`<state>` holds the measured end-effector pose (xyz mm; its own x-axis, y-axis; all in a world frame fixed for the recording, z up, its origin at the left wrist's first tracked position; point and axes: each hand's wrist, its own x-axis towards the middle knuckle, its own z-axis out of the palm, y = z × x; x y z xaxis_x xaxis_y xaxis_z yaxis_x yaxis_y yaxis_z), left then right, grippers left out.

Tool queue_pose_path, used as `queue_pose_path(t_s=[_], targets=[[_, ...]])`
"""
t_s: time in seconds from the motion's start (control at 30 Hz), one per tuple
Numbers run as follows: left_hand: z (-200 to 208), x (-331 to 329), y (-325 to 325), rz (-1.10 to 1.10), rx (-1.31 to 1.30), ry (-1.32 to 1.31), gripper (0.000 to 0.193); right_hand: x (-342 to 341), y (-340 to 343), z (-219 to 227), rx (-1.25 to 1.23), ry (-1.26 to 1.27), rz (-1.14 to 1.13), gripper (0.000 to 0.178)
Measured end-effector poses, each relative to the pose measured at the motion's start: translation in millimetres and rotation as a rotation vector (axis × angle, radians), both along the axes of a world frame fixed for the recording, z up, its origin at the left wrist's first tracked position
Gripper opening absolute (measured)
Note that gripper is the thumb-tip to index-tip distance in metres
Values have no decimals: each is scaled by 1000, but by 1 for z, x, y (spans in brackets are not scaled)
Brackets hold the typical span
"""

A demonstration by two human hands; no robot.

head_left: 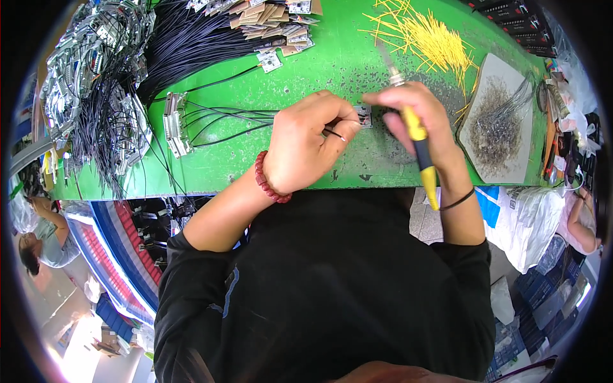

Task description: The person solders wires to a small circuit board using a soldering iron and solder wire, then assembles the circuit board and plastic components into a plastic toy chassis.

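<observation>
On the tabletop (pixel 335 48), the pad (pixel 516 167) lies right of the circuit board (pixel 365 117), thin strips (pixel 431 39) behind-right, the cable bundle (pixel 191 38) behind-left, metal housings (pixel 174 124) left.

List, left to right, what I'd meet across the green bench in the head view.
Pile of silvery metal parts → separate silvery block → left hand, pinching a black wire → right hand, holding a yellow-and-black pen-shaped tool → grey board strewn with dark bits.

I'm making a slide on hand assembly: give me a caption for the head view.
Left hand pinching a black wire, right hand holding a yellow-and-black soldering iron, over a green workbench.
</observation>
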<state>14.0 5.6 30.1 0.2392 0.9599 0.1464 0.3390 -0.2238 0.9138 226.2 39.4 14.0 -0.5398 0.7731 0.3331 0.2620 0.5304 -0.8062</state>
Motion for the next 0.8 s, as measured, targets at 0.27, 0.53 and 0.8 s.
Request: queue_pose_path(t_s=[0.27, 0.53, 0.8], targets=[[-7, 1, 0, -25, 165, 50, 10, -2, 6, -8, 382, -330, 53, 39], [-30, 28, 7, -39, 251, 206, 10, -22, -34, -16, 255, -248, -404, 48], [-28, 32, 10, -105, 314, 287, 14, 58, -68, 3, -309, 150, -565, 62]])
